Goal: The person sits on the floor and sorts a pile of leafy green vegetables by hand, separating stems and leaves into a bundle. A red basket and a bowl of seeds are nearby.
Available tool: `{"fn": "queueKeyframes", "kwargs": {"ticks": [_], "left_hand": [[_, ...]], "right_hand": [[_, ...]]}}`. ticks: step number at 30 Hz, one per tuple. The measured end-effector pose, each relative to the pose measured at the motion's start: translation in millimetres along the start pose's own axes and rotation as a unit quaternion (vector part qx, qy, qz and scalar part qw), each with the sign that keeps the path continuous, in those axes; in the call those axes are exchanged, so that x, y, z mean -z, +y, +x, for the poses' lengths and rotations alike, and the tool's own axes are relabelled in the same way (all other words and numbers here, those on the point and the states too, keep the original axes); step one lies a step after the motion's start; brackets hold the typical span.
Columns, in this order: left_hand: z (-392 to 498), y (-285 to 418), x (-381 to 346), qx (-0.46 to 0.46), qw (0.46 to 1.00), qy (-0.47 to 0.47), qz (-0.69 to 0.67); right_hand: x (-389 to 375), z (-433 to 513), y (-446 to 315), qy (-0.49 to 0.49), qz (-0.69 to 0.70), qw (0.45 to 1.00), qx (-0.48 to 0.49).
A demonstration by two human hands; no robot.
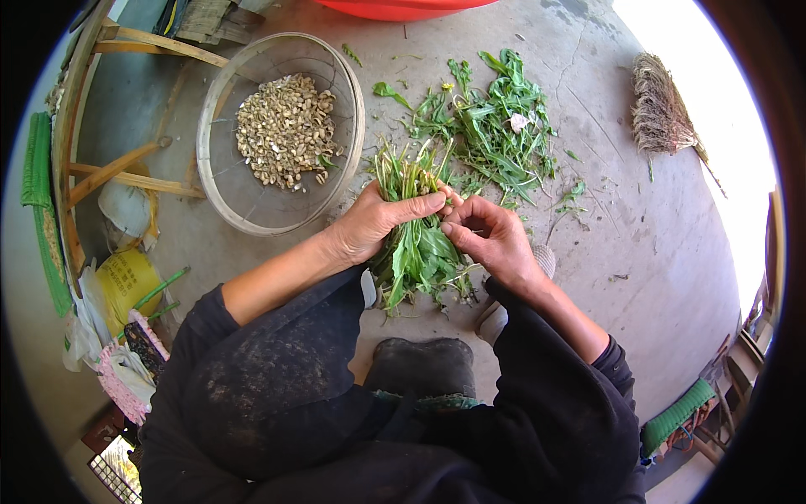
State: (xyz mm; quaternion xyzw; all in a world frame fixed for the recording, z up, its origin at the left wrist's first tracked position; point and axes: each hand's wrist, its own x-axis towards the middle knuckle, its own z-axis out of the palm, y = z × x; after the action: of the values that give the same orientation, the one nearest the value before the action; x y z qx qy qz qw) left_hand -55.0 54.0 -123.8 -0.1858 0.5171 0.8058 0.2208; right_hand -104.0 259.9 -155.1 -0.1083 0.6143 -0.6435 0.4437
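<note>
My left hand is closed around a bunch of leafy greens, its cut stem ends pointing away from me and its leaves hanging towards my feet. The thumb lies across the stems. My right hand is at the bunch's right side, thumb and forefinger bent close together beside the left fingertips; whether they pinch a leaf or stem cannot be made out. Beyond the hands, a loose heap of similar greens lies on the concrete floor, with a yellow flower and a pale scrap among it.
A round sieve holding pale shell-like pieces lies at the left, by a wooden frame. A red basin is at the far edge. A straw brush lies right. Yellow and white bags are at the lower left.
</note>
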Motion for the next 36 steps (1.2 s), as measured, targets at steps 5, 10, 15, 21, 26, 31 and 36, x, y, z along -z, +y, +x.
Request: {"fn": "queueKeyframes", "kwargs": {"ticks": [5,10,15,21,26,31,36], "left_hand": [[1.5,-4.3,3.3,-0.008,1.0,0.02,-0.004],[0.5,-0.5,5.1,-0.02,0.999,0.043,-0.001],[-3.9,4.7,16.7,-0.009,0.998,0.061,-0.014],[-1.3,-5.7,29.5,0.019,0.996,0.082,-0.027],[3.2,-14.7,23.9,0.047,0.993,0.1,-0.04],[0.1,-19.4,25.1,0.072,0.99,0.109,-0.052],[-0.1,-16.2,21.0,0.087,0.986,0.133,-0.053]], "right_hand": [[3.4,-5.9,-1.7,0.0,0.018,1.0,-0.008],[17.5,-14.2,1.9,-0.02,-0.023,0.997,-0.068],[59.6,-19.1,56.9,-0.172,-0.322,0.929,-0.061],[92.2,3.5,119.4,0.037,-0.509,0.86,0.006],[94.3,43.9,158.8,0.062,-0.592,0.801,0.057],[99.7,38.7,145.6,-0.021,-0.518,0.855,0.011],[103.5,45.8,122.7,0.146,-0.477,0.865,0.049]]}}
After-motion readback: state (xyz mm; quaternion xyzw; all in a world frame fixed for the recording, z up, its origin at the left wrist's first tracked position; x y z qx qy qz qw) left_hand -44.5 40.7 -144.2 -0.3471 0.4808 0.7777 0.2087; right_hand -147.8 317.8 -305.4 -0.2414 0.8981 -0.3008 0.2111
